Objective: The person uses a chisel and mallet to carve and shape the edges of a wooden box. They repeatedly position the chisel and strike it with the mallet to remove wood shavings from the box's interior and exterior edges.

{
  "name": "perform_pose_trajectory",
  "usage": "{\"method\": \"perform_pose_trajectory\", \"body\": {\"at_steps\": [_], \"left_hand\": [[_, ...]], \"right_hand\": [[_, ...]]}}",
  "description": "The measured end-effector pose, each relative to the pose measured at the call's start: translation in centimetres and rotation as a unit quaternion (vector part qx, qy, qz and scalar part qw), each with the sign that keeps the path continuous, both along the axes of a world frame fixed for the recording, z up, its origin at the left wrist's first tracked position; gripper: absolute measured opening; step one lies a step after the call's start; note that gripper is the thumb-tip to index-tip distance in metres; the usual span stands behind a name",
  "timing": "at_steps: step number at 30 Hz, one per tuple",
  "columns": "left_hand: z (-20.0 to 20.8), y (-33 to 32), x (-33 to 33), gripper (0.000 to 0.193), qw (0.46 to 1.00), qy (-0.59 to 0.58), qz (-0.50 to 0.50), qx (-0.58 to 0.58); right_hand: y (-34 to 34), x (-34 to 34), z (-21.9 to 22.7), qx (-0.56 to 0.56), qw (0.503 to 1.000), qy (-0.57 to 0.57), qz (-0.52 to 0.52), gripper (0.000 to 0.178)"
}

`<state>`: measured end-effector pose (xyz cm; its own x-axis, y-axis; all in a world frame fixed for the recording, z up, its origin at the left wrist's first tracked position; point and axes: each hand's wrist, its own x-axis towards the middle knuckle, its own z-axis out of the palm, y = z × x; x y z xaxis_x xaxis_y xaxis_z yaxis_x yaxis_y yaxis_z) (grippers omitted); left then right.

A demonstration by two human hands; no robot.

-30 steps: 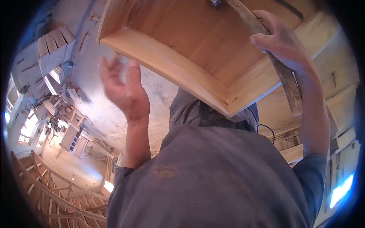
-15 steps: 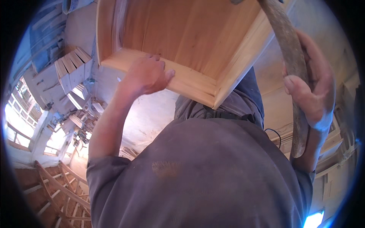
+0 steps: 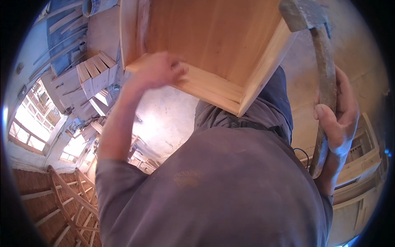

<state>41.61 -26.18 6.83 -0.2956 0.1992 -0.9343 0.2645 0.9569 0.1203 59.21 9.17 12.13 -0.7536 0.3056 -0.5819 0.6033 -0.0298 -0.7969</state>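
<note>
In my right hand (image 3: 339, 109) is the curved wooden handle of a hammer (image 3: 325, 70), its worn metal head up beside the top right corner of a wooden box-like frame (image 3: 214, 88). My fingers and thumb wrap round the handle below its middle. The frame has pale raised edges round a brown wooden panel (image 3: 197, 37), and its near corner rests against my waist. Over the near edge, toward its left end, is my left hand (image 3: 154, 71), smeared by motion. Its fingers look bent, but whether they hold anything does not show.
Stacked boards (image 3: 96, 72) stand on the left, near windows (image 3: 37, 115). A white bucket (image 3: 91, 7) is at the top left. Slatted wooden pieces (image 3: 358, 164) lie at the right, and curved wooden framing (image 3: 70, 197) shows at the lower left.
My left hand has come up off the frame's near edge and blurs. The hammer's head has come down into view as my right hand lowered slightly. The whole view has shifted a little.
</note>
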Motion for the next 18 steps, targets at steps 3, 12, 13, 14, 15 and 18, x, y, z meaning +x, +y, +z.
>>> {"method": "perform_pose_trajectory", "body": {"at_steps": [3,12,13,14,15,18], "left_hand": [[-4.0,-0.4,-3.8,0.038,0.917,0.284,-0.060,0.274],[-15.2,19.4,-10.3,0.031,0.763,0.414,-0.187,0.460],[-14.6,20.3,-10.8,0.027,0.760,0.409,-0.240,0.443],[-14.3,20.7,-10.9,0.022,0.789,0.374,-0.203,0.443],[-13.1,20.6,-10.7,0.018,0.816,0.339,-0.169,0.436],[-12.2,20.4,-10.7,0.016,0.841,0.288,-0.126,0.441]], "right_hand": [[-0.7,1.0,-0.5,0.017,1.000,-0.005,-0.002,0.088],[-6.4,4.6,2.3,0.058,0.993,0.002,-0.101,0.089],[-7.4,5.0,2.5,0.066,0.990,-0.002,-0.123,0.090],[-8.4,5.2,2.9,0.076,0.987,-0.007,-0.143,0.092],[-9.8,5.3,3.0,0.079,0.983,-0.006,-0.165,0.093],[-12.7,4.0,4.1,0.075,0.974,-0.046,-0.206,0.086]]}}
